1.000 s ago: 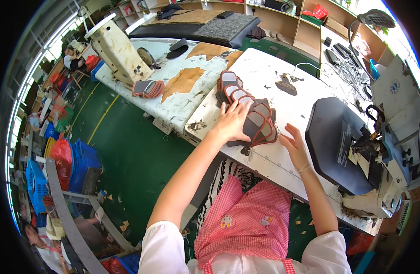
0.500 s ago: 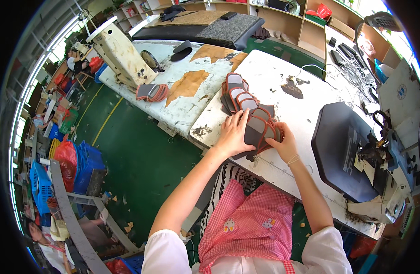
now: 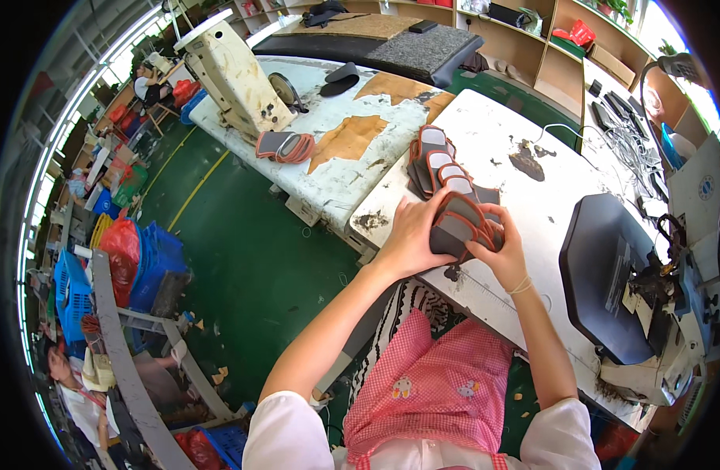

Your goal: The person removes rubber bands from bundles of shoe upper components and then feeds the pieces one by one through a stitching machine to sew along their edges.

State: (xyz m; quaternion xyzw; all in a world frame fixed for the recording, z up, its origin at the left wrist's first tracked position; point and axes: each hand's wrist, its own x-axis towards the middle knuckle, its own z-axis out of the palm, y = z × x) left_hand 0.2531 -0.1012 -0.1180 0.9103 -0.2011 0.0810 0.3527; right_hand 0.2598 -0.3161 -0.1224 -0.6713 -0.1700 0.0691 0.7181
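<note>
At the white table (image 3: 493, 117), 2 hands (image 3: 411, 236) (image 3: 507, 258) hold 1 grey bundle (image 3: 454, 229).

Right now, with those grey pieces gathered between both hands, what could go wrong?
The stack of grey, red-edged pieces could perhaps slip out of line between the left fingers and right fingers. It is close to the near edge of the white table, so a dropped piece might reach the green floor. The overlapping row beyond could get nudged.
</note>
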